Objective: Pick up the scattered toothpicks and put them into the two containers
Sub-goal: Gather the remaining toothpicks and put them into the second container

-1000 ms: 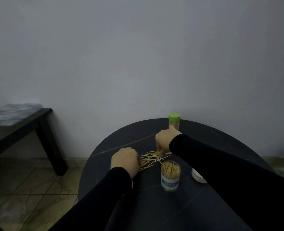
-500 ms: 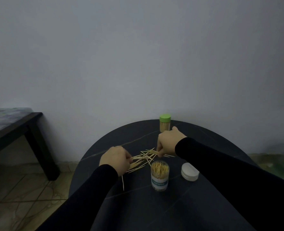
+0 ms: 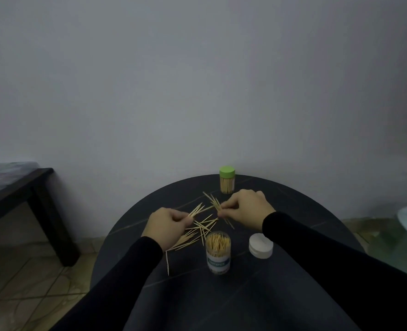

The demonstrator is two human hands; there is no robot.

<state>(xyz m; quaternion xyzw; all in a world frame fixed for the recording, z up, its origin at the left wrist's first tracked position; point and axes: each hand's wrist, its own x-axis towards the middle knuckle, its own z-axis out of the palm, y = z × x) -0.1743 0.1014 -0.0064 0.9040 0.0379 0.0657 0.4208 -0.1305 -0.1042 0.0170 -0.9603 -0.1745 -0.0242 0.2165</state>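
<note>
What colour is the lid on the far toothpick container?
Light green lid, seen best in the head view.

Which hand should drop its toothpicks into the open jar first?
Probably the right hand: it already pinches a bundle of toothpicks lifted above the table, almost straight behind the open jar. The left hand holds toothpicks too, but lower.

Loose toothpicks [image 3: 203, 225] btwn open jar [image 3: 218, 253] in front, lidded jar [image 3: 227, 180] behind.

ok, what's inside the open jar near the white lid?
The open jar is packed with upright toothpicks, tips showing at its mouth. Its label hides the lower part, so how far down they reach cannot be seen.
</note>
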